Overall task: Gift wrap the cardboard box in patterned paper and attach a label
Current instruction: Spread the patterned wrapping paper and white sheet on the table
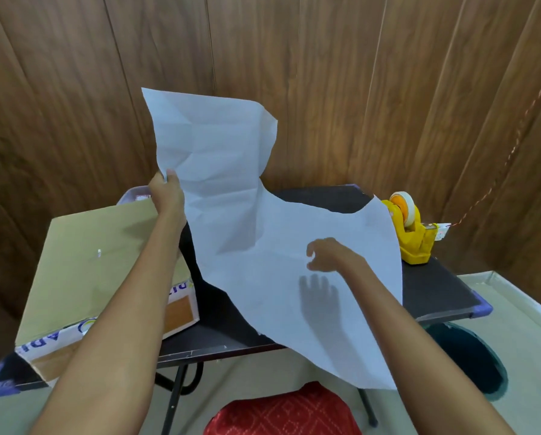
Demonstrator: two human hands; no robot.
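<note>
One creased white paper (231,171) | left grip (167,196) pinches its edge — right grip (328,255) loose, empty

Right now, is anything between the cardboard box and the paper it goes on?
No separate object. Only bare table lies between the cardboard box and the paper, but the left hand holds the paper's edge raised beside the box, its forearm crossing over the box.
</note>
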